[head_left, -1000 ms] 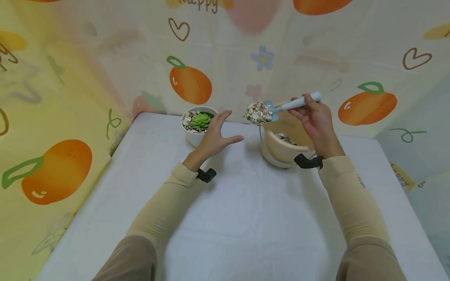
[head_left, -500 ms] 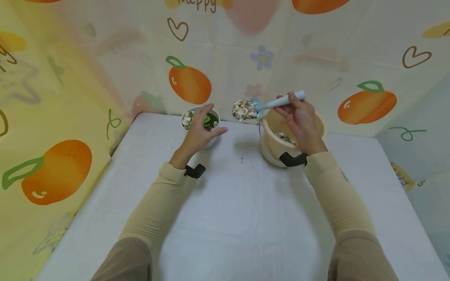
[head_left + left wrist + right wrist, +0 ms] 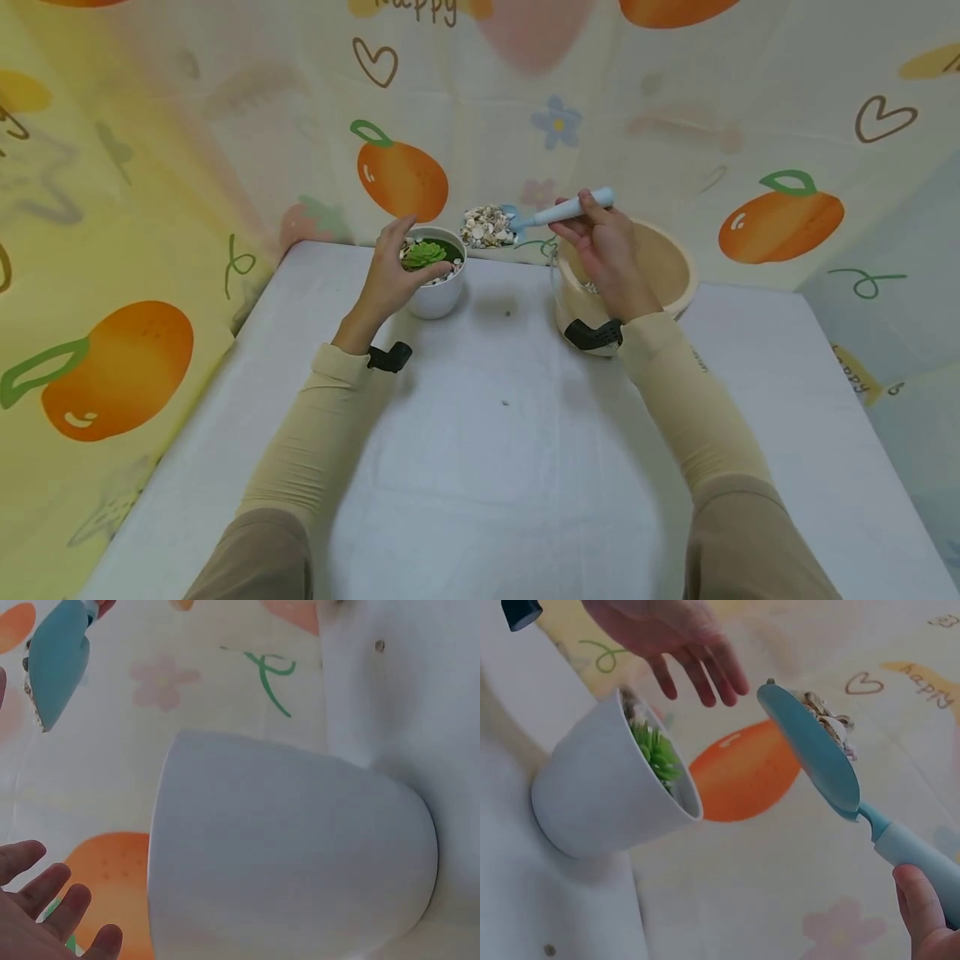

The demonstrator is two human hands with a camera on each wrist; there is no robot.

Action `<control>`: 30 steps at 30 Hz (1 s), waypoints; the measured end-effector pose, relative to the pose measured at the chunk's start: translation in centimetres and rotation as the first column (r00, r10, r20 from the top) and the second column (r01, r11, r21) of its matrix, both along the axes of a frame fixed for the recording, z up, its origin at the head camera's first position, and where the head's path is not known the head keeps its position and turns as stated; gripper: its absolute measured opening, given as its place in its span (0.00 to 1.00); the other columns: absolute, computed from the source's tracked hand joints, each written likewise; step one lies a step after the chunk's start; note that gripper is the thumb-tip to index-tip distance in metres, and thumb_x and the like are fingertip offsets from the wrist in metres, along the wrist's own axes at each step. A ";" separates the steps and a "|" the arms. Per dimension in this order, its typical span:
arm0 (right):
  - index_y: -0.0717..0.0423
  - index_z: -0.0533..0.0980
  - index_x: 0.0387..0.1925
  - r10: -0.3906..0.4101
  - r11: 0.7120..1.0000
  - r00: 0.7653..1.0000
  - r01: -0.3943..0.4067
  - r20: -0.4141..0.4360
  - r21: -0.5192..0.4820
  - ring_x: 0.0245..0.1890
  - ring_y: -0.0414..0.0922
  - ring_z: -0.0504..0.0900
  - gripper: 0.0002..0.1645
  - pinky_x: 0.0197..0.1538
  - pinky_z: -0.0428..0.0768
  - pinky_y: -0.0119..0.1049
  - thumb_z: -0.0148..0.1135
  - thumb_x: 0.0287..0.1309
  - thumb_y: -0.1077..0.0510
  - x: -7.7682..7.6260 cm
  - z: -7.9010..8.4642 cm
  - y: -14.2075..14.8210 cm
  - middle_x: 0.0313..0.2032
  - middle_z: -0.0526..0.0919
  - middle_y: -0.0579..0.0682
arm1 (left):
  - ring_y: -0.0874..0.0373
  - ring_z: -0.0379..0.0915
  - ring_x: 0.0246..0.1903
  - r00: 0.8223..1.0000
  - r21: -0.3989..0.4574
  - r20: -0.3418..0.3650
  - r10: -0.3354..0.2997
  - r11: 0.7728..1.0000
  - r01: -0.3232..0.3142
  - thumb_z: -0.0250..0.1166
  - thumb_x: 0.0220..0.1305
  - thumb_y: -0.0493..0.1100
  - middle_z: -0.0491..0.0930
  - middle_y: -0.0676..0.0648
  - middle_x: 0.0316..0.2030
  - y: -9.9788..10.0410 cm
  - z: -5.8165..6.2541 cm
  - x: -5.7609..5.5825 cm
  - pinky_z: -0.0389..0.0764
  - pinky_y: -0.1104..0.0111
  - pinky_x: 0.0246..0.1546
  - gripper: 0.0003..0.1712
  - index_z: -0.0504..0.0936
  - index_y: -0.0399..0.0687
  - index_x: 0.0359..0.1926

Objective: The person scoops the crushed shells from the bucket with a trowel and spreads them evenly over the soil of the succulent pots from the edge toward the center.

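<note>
My right hand (image 3: 603, 250) grips the pale blue handle of a small trowel (image 3: 817, 750), held level above the table. Its blue blade carries a heap of pebbles (image 3: 487, 227), just right of a white pot (image 3: 437, 298). Inside that pot a green succulent (image 3: 424, 255) sits among pebbles and dark green filling. My left hand (image 3: 388, 279) hovers at the pot's left side, fingers spread and thumb apart, holding nothing. In the left wrist view the pot's smooth wall fills the middle, with the fingers off to its left.
A cream bucket (image 3: 667, 258) stands behind and below my right hand, partly hidden by it. Two small pebbles, one a dark speck (image 3: 505, 403), lie on the white tabletop (image 3: 480, 500). A printed curtain (image 3: 495, 133) hangs along the table's back edge.
The loaded trowel has moved left with my right hand, from over the bucket to near the pot. My left hand has shifted left, uncovering the succulent. Small pebbles have appeared on the table.
</note>
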State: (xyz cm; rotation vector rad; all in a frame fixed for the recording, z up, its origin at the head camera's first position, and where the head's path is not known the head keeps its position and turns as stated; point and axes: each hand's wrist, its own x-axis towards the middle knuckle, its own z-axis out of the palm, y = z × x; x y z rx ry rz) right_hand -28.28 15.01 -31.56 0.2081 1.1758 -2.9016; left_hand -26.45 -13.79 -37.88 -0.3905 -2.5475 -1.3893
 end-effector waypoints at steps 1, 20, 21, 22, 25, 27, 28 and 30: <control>0.62 0.70 0.36 0.001 1.000 1.000 -0.001 0.004 -0.004 0.35 0.53 0.84 0.10 0.41 0.79 0.46 0.59 0.54 0.61 -0.1 0.0 -0.2 0.31 0.82 0.62 | 0.51 0.50 0.65 1.000 0.000 0.001 0.005 1.000 -0.005 0.68 0.41 0.66 0.53 0.46 0.66 -0.2 0.0 -0.1 0.56 0.50 0.64 0.54 0.56 0.52 0.67; 0.60 0.71 0.36 -0.021 0.997 0.999 0.018 0.038 0.081 0.28 0.47 0.84 0.07 0.37 0.80 0.43 0.54 0.58 0.59 -1.7 -1.8 -4.8 0.28 0.83 0.55 | 0.52 0.40 0.68 0.994 -0.010 0.105 0.025 1.000 -0.024 0.68 0.41 0.66 0.44 0.48 0.69 -3.0 -1.9 -1.4 0.50 0.48 0.65 0.58 0.48 0.56 0.69; 0.59 0.71 0.36 -0.025 0.996 0.999 0.021 0.044 0.084 0.28 0.47 0.84 0.07 0.38 0.80 0.43 0.54 0.58 0.59 -1.8 -2.0 -5.0 0.29 0.82 0.55 | 0.52 0.40 0.68 0.993 -0.007 0.114 0.026 1.000 -0.025 0.68 0.42 0.65 0.44 0.48 0.69 -3.2 -2.0 -1.5 0.49 0.47 0.65 0.58 0.48 0.56 0.69; 0.59 0.71 0.34 -0.029 0.996 0.998 0.024 0.049 0.089 0.29 0.47 0.84 0.06 0.39 0.80 0.44 0.54 0.59 0.59 -1.9 -2.1 -5.2 0.30 0.82 0.56 | 0.52 0.40 0.68 0.992 -0.004 0.126 0.027 1.000 -0.026 0.68 0.42 0.64 0.43 0.48 0.69 -3.2 -2.2 -1.6 0.49 0.47 0.65 0.58 0.47 0.56 0.69; 0.57 0.71 0.33 -0.044 0.994 0.997 0.038 0.060 0.100 0.29 0.47 0.85 0.05 0.42 0.78 0.45 0.54 0.59 0.59 -2.2 -2.7 -5.9 0.33 0.81 0.59 | 0.52 0.39 0.69 0.987 0.013 0.160 0.018 1.000 -0.020 0.68 0.43 0.63 0.43 0.48 0.70 -3.4 -2.7 -2.0 0.48 0.48 0.66 0.58 0.45 0.56 0.70; 0.57 0.71 0.33 -0.049 0.993 0.997 0.042 0.064 0.110 0.28 0.47 0.84 0.04 0.44 0.78 0.45 0.53 0.60 0.59 -2.4 -3.1 -6.3 0.34 0.80 0.59 | 0.51 0.40 0.69 0.984 0.031 0.178 0.009 0.999 -0.015 0.68 0.44 0.61 0.44 0.47 0.70 -3.5 -3.1 -2.3 0.47 0.49 0.67 0.59 0.43 0.54 0.70; 0.57 0.71 0.33 -0.050 0.993 0.997 0.042 0.065 0.113 0.28 0.46 0.84 0.04 0.44 0.77 0.46 0.53 0.60 0.59 -2.5 -3.3 -6.5 0.33 0.80 0.59 | 0.52 0.40 0.69 0.982 0.034 0.190 0.008 0.999 -0.015 0.68 0.44 0.61 0.44 0.47 0.70 -3.5 -3.3 -2.4 0.47 0.50 0.67 0.60 0.42 0.53 0.70; 0.56 0.71 0.32 -0.049 0.991 0.997 0.040 0.066 0.124 0.28 0.46 0.84 0.04 0.45 0.77 0.46 0.52 0.61 0.59 -2.7 -3.7 -6.9 0.32 0.81 0.57 | 0.52 0.39 0.70 0.978 0.041 0.208 0.006 0.999 -0.014 0.69 0.45 0.60 0.44 0.46 0.70 -3.6 -3.7 -2.6 0.46 0.51 0.68 0.61 0.41 0.51 0.70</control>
